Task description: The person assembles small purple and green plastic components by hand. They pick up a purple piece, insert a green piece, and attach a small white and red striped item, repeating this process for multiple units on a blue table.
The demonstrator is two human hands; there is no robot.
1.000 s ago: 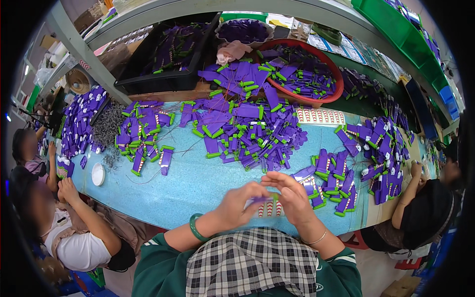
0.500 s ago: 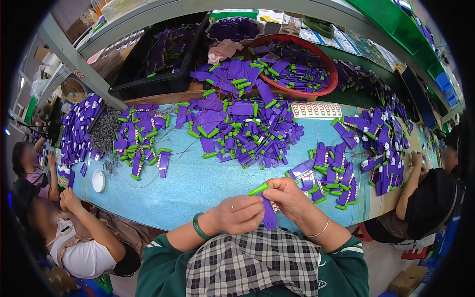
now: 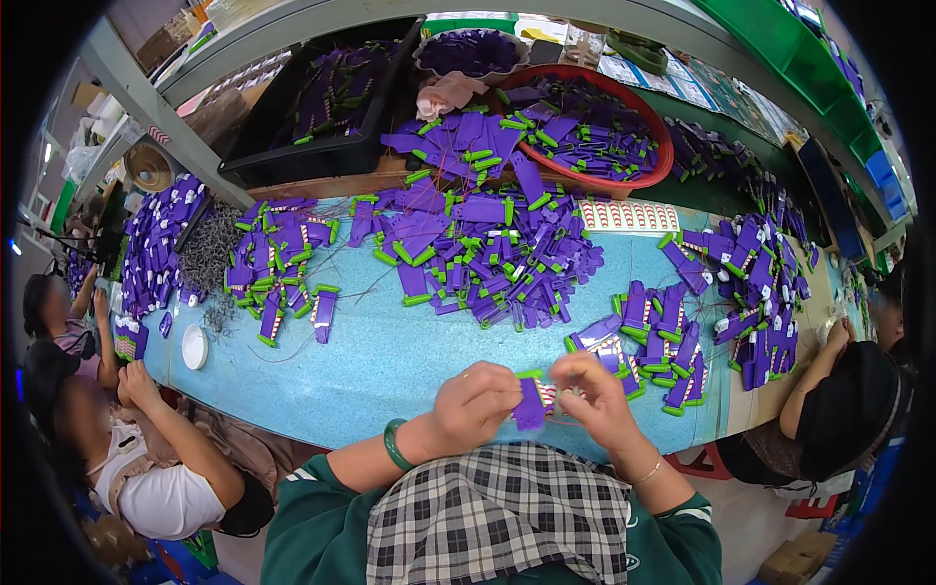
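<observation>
Purple tag (image 3: pixel 531 402) with green end is being pinched in left hand (image 3: pixel 475 408) at near table (image 3: pixel 370 370) edge, right hand (image 3: pixel 593 398) fingertips pressing on it; keeping it steady should help.

A light blue table (image 3: pixel 390 375) carries heaps of purple-and-green pieces (image 3: pixel 492 258) and a white lid (image 3: pixel 195 346).

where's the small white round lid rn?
Head view, left side: the small white round lid lies on the light blue table, just below the tangle of thin wires.
</observation>
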